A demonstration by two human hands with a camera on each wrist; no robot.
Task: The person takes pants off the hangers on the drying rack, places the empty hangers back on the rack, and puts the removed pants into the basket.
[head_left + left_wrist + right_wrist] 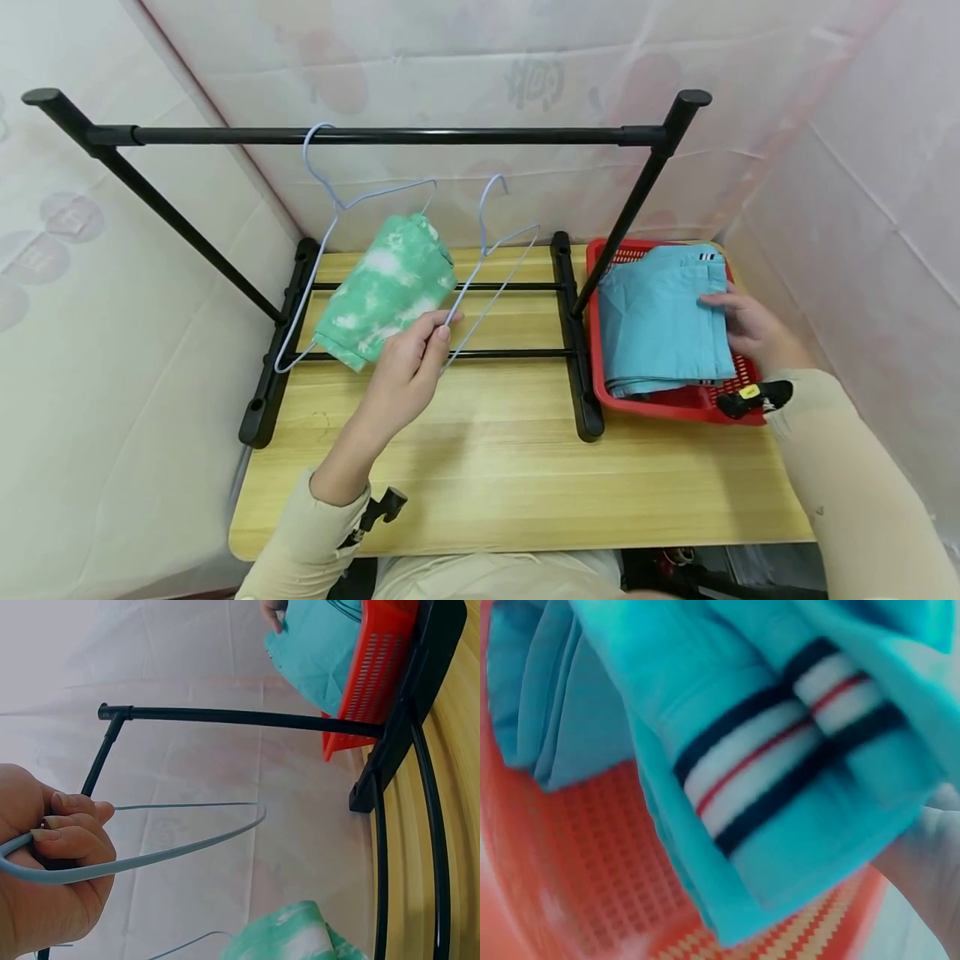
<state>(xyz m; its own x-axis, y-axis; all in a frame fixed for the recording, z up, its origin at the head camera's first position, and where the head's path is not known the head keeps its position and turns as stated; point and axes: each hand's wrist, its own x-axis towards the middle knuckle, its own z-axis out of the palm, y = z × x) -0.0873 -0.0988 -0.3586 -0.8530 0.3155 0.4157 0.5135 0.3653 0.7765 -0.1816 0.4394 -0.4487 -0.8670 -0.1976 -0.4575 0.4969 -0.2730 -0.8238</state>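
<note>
My left hand (pixel 412 367) pinches a light blue wire clothes hanger (pixel 468 283) along one side, its hook pointing up. In the left wrist view the same hanger (pixel 150 859) runs out from between thumb and fingers. A folded turquoise garment (pixel 663 317) is held at its right edge by my right hand (pixel 757 329), over the red basket (pixel 678 412). Navy, white and red striped bands (pixel 757 757) on the garment show close up in the right wrist view. A green tie-dye garment (pixel 390 283) hangs folded over another blue hanger (pixel 321 250).
A black clothes rack (pixel 465 136) stands on the wooden table (pixel 510 475); the second hanger hooks over its top bar. The basket sits against the rack's right foot (pixel 577 350). More blue cloth (pixel 592 712) lies in the basket. Pale curtains (pixel 465 75) surround the table.
</note>
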